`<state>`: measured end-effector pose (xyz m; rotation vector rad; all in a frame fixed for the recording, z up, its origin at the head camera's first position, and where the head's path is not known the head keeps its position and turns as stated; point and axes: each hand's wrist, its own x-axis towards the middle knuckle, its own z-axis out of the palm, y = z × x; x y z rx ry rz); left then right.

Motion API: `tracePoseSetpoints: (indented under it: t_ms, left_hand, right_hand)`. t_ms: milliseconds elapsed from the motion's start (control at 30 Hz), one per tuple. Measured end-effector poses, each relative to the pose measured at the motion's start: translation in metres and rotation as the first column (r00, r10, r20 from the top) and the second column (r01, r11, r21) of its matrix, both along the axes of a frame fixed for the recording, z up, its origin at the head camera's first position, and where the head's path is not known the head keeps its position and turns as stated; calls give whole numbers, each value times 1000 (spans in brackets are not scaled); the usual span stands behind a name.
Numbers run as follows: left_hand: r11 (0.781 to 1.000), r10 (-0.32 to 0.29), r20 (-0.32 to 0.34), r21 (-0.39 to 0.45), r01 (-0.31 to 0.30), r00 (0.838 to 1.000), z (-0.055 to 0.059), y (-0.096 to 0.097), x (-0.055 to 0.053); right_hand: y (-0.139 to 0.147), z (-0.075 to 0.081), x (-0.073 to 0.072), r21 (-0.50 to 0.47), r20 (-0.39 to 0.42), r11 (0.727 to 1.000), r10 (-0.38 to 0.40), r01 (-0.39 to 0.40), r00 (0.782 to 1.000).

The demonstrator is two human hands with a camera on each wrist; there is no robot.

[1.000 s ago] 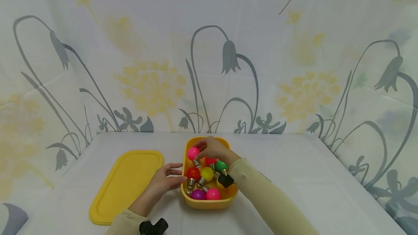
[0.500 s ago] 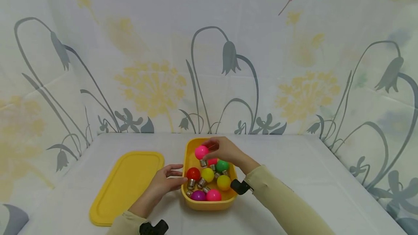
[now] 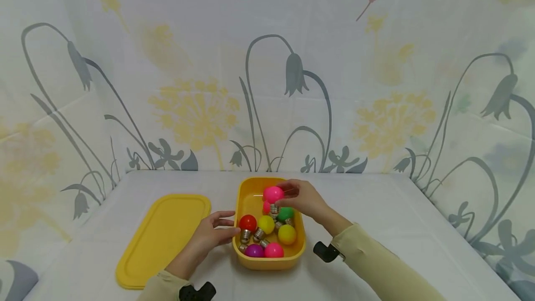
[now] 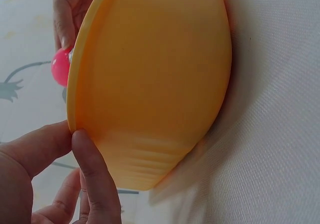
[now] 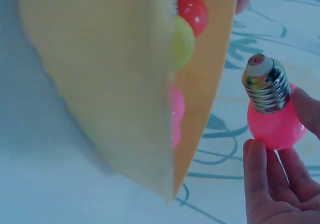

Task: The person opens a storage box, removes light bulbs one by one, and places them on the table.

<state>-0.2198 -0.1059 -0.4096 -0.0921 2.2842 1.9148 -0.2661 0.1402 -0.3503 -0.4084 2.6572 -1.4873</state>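
Note:
In the head view, a yellow plastic box [image 3: 269, 264] holds several coloured light bulbs. My right hand [image 3: 307, 199] holds a pink light bulb [image 3: 274, 194] by its globe above the box's far right part, metal base pointing down. In the right wrist view, thumb and fingertips pinch that pink bulb [image 5: 277, 126] beside the rim. My left hand [image 3: 211, 236] is at the box's left side; the left wrist view shows thumb and forefinger pinching the box rim [image 4: 75, 99]. Inside lie a red bulb [image 3: 248, 223], yellow bulbs [image 3: 287, 234], a green bulb [image 3: 286, 213] and a purple bulb [image 3: 254, 251].
A yellow lid [image 3: 163, 240] lies flat on the white table [image 3: 376, 245], left of the box. Another pink bulb [image 3: 274, 250] sits at the box's near end. A flower-patterned cloth [image 3: 267, 82] hangs behind and at both sides. Each wrist carries a black camera [image 3: 327, 251].
My right hand has moved right with the pink bulb, from the box's far left part to its far right. The left hand has kept its place at the rim.

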Motion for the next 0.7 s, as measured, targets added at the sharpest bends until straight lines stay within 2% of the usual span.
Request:
tracePoseSetpoints:
  t_ms: [167,400,700]
  left_hand:
    - [1000,2,1,2,-2,1000,0,0,1]
    - [1000,10,0,0,-10,1000,0,0,1]
    - [1000,9,0,6,-9,1000,-1,0,0]
  right_hand:
    - [10,-6,3,-24,12,998,-66,66,998]
    - [29,-13,6,-73,3,995,-72,72,997]
    - [53,-21,5,-61,-24,990,-131,130,991]
